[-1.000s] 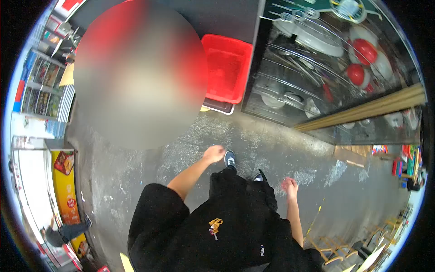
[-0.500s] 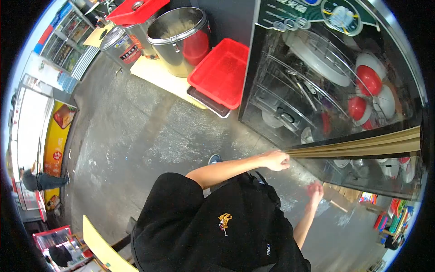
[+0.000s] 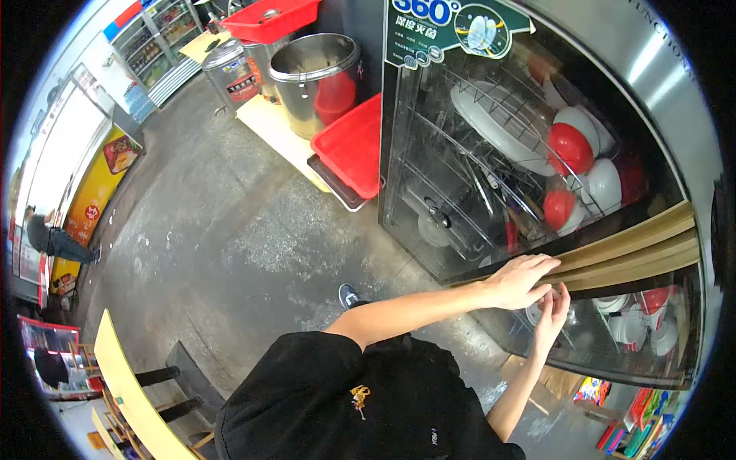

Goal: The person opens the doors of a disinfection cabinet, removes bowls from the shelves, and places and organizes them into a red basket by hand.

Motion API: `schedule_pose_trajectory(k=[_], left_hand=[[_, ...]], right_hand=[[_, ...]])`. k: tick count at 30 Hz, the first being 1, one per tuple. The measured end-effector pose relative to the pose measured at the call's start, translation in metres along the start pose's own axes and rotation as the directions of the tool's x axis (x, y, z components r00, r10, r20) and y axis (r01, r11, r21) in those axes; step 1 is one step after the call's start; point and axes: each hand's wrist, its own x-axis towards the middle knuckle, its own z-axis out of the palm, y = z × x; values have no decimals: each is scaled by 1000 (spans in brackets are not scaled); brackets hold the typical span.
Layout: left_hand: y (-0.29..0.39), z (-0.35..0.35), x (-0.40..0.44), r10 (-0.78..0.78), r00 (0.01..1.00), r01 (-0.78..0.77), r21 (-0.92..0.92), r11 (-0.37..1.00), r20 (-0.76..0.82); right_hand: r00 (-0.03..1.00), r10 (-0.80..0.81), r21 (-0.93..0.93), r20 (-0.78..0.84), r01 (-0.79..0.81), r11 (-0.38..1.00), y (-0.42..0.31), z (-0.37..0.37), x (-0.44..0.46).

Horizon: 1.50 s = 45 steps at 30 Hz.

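A tall glass-fronted cabinet holds dishes on wire racks, with a gold-coloured handle strip [image 3: 629,253] running between its two doors. My left hand [image 3: 521,281] is at the near end of that strip, its fingers stretched out along the edge and nothing visible in it. Just below it, my right hand [image 3: 552,310] is raised before the lower glass, fingers apart and fingertips close to the strip; contact is unclear. Behind the upper glass are a white oval dish [image 3: 498,126] and red and white bowls [image 3: 570,149].
Left of the cabinet, a red tub [image 3: 349,149] and a steel pot [image 3: 299,100] stand by a pale yellow board [image 3: 280,142]. A yellow table [image 3: 126,368] is at the lower left. A person [image 3: 57,238] stands at a far-left counter.
Both hands have risen and moved right to the cabinet's strip. The cabinet now fills more of the view, and the tub and pots are seen from a shifted angle.
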Motion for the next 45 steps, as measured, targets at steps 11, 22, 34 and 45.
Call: schedule_pose_trajectory(k=[11, 22, 34, 45], left_hand=[[32, 35, 42, 0, 1000, 2, 55, 998, -27], [43, 45, 69, 62, 991, -43, 157, 987, -116], [20, 64, 85, 19, 995, 19, 373, 927, -98], [9, 77, 82, -39, 996, 66, 401, 914, -75]], right_hand=[[891, -422, -196, -165, 390, 900, -37, -25, 37], [957, -287, -123, 52, 291, 949, -5, -30, 35], [965, -257, -484, 44, 246, 840, -13, -14, 57], [966, -257, -819, -19, 132, 558, 26, -17, 68]])
